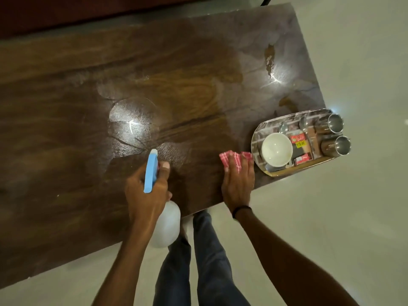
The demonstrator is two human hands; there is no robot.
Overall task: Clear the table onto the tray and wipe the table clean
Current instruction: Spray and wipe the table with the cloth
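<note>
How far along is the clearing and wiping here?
Clearing looks done: the bowl, cups and packets sit on the tray. In hand: the left hand grips a spray bottle, the right hand presses a cloth on the table. Left: the spill beyond the tray.

Cloth (235, 159) — red-white checks; nozzle (151, 171) — blue.

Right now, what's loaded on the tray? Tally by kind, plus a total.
On the tray:
white bowl: 1
steel cups: 2
red packets: 2
steel spoons: 2, only the heads show
Total: 7
The tray is mirror-like and the bowl hides part of it, so smaller bits may go uncounted.
</note>
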